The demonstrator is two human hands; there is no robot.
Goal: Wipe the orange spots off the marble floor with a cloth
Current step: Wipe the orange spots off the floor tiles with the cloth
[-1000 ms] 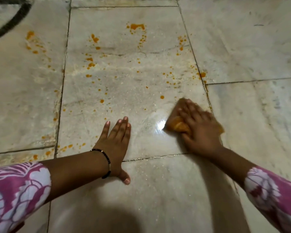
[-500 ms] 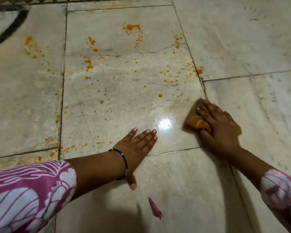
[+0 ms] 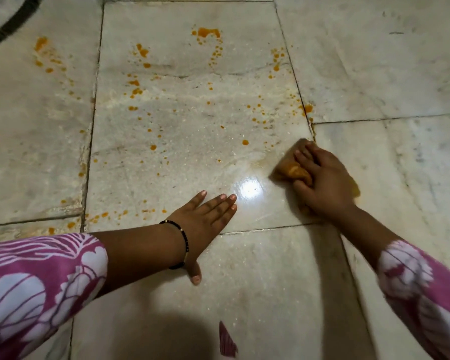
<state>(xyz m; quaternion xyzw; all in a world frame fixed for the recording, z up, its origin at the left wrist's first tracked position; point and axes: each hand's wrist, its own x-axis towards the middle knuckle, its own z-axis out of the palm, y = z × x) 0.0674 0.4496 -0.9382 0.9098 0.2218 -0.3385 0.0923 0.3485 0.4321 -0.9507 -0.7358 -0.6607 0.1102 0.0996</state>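
Nearest, the left hand (image 3: pixel 204 219) lies flat on the marble floor (image 3: pixel 374 61), fingers straight and together, thumb spread back, a black beaded bracelet (image 3: pixel 183 244) at the wrist. Just beyond to the right, the right hand (image 3: pixel 322 183) presses an orange-stained cloth (image 3: pixel 294 171) down, fingers curled over it. Farther off, orange spots (image 3: pixel 208 32) dot the slab.

Marble floor (image 3: pixel 244 268) under my left hand (image 3: pixel 205 219): polished, glossy, with a bright glare beside my fingertips. Cloth (image 3: pixel 294 171) under my right hand (image 3: pixel 325 185): soft, matt, orange-stained. Beaded bracelet (image 3: pixel 183 242) shiny.
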